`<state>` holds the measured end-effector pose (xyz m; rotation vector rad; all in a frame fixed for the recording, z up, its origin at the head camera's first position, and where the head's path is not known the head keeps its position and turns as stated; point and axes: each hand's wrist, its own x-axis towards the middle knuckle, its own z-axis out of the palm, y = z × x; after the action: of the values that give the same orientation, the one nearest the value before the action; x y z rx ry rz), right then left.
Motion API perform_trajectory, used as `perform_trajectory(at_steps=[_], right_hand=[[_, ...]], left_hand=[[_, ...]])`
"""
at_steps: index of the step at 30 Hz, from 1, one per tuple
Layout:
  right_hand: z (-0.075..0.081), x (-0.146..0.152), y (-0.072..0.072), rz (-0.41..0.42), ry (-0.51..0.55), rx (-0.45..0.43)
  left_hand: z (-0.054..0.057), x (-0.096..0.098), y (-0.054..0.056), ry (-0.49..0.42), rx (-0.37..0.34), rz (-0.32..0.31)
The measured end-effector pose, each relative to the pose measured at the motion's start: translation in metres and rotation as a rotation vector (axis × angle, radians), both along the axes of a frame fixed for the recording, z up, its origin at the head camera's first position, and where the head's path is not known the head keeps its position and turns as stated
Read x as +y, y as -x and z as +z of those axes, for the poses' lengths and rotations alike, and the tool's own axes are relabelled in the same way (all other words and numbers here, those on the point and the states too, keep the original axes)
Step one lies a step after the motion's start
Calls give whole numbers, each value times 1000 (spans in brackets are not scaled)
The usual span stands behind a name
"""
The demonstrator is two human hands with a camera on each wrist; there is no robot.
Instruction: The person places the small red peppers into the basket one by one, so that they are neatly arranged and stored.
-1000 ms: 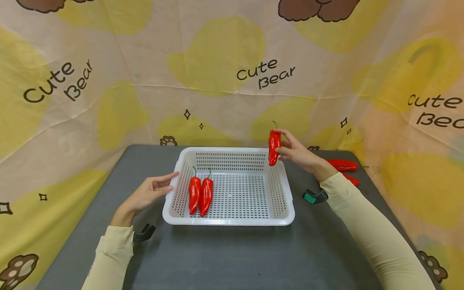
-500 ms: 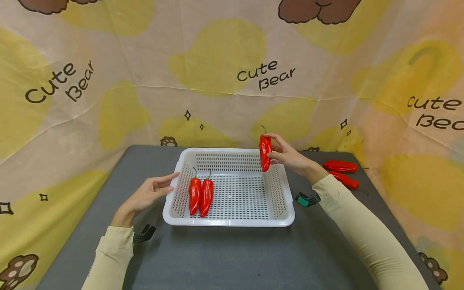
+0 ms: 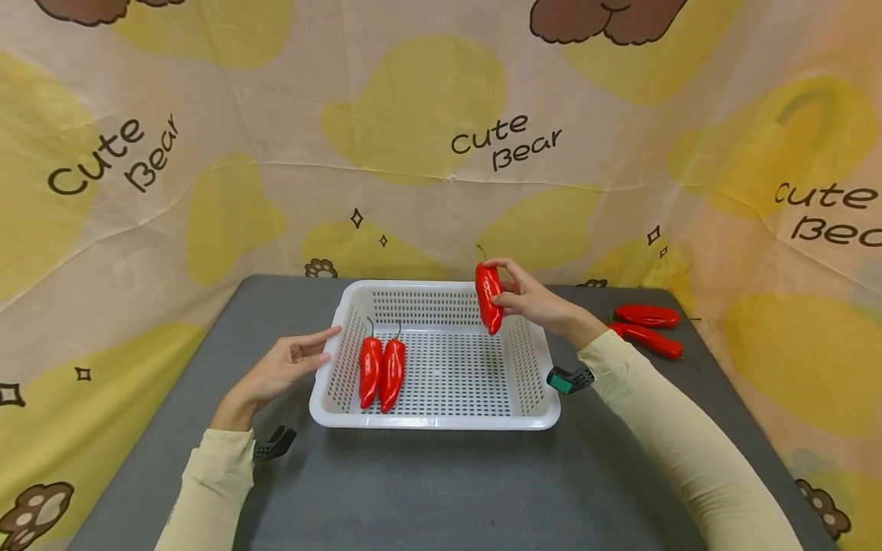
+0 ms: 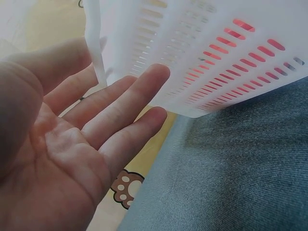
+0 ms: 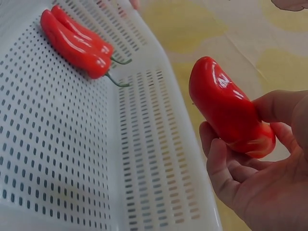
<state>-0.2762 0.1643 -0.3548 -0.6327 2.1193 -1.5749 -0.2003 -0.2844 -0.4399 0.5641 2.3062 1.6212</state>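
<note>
The right hand (image 3: 530,298) pinches a red pepper (image 3: 489,298) between its thumb and fingers, its grip parted only by the pepper's thickness. The pepper hangs nearly upright with a slight tilt, its thin stem at the top. From the head it shows against the back wall of the white basket (image 3: 434,422), toward the right; the right wrist view shows it apart from the basket's rim.

The left hand (image 3: 289,363) has its grip spread, thumb and fingers mostly straight. Thumb and index finger touch the basket's left rim, and the other fingers lie outside the perforated wall.

Within the basket, a pair of peppers (image 3: 393,375) lies side by side near the left wall, stems toward the back. At least two loose peppers (image 3: 648,316) lie on the dark grey bench (image 3: 413,490), right of the basket and beyond the right forearm. A patterned cloth (image 3: 413,107) lettered "Cute Bear" hangs behind.
</note>
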Motion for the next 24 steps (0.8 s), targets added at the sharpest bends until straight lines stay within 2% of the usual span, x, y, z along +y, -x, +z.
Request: perform_trajectory(at_steps=[15, 24], right_hand=[[-10, -28, 1, 14, -23, -18], [-21, -45, 0, 78, -75, -70]], left_hand=[[1, 1, -1, -18, -11, -6], [0, 0, 0, -35, -21, -5]])
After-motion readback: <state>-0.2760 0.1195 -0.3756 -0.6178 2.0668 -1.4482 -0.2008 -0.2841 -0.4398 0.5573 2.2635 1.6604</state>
